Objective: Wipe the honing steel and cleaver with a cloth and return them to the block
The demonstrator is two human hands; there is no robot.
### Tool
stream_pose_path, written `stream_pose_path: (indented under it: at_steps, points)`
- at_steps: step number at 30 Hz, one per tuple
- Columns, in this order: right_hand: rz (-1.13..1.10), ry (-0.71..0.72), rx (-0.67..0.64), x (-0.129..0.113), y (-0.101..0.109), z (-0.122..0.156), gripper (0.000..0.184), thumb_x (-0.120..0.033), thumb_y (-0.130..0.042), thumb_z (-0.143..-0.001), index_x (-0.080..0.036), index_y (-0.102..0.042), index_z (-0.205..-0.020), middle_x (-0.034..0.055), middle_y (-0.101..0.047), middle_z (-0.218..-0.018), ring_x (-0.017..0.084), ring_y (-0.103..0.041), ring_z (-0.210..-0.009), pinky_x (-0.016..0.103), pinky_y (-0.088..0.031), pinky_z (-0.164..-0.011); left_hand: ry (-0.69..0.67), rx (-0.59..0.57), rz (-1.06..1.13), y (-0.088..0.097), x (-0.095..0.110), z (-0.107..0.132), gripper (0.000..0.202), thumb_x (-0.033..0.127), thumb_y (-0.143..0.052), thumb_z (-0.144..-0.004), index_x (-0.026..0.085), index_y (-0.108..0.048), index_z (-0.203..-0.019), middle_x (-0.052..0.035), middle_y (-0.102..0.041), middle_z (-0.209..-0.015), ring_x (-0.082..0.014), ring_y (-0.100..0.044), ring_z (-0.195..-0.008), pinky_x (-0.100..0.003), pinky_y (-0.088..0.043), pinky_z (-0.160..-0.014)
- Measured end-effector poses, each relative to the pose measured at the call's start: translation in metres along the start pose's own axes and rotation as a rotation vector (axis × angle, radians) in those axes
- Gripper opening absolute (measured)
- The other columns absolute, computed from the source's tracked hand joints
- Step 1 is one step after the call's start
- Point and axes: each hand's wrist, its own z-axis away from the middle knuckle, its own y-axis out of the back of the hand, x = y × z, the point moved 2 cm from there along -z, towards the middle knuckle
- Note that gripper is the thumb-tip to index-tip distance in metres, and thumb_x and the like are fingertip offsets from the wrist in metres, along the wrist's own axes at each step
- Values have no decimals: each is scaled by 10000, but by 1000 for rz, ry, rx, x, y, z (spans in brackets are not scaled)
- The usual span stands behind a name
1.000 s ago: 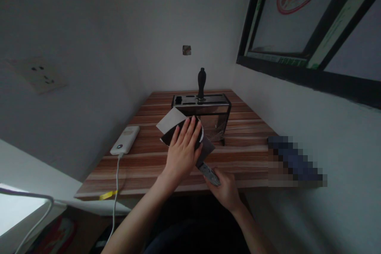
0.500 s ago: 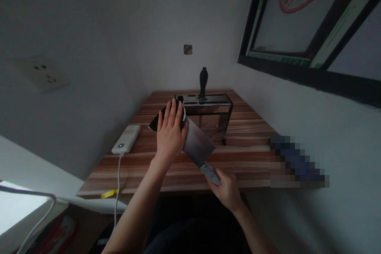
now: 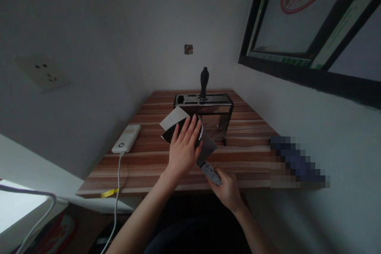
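Observation:
My right hand (image 3: pixel 226 189) is closed around the patterned handle of a cleaver (image 3: pixel 208 145), holding its broad blade up over the wooden table (image 3: pixel 143 162). My left hand (image 3: pixel 183 149) lies with fingers stretched flat on the blade's face, pressing a dark cloth (image 3: pixel 171 131) against it. The blade's far corner shows pale above my fingers. Right behind stands a metal knife block (image 3: pixel 218 105) with one black knife handle (image 3: pixel 204 81) sticking up from a slot.
A white power bank (image 3: pixel 126 138) lies on the table's left part with a white cable (image 3: pixel 117 190) hanging off the front edge. The table sits in a corner, walls on left, back and right. A blurred dark object (image 3: pixel 297 162) is at the right edge.
My left hand with the cloth slid from the blade's far tip back down toward the handle. My right hand kept its hold and barely moved.

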Motion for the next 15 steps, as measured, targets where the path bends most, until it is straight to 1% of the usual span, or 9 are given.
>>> stream_pose_path:
  at_steps: [4,8,12,15]
  points:
    - [-6,-11,3,1,0,0,130,-240,-559,-797,-197,-526,-678,2,-589,-564,121,-549,-494,206,-389,-514,-135,-85,50,-5,20,17,534,297,-379,-924,175,-278,-1434,-28,-276,-1497,-176,-193,-1398,-376,-74,-1150]
    - [-21,11,19,4,1,0,103,-248,-551,-787,-190,-557,-703,39,-651,-606,163,-616,-550,225,-403,-507,-260,-149,92,-8,36,30,537,343,-385,-926,196,-280,-1431,2,-270,-1498,-151,-183,-1399,-354,-105,-1148]
    - [-45,35,51,6,0,0,178,-272,-512,-794,-176,-574,-657,66,-667,-580,184,-631,-520,239,-397,-463,-335,-195,118,-7,44,36,515,361,-394,-925,211,-317,-1412,16,-292,-1491,-134,-186,-1397,-342,-169,-1135]
    - [-24,41,71,6,0,0,201,-265,-490,-795,-174,-573,-636,63,-655,-550,172,-603,-466,237,-373,-426,-355,-201,128,-6,45,36,503,356,-392,-929,199,-337,-1403,6,-290,-1491,-139,-192,-1396,-347,-169,-1134]
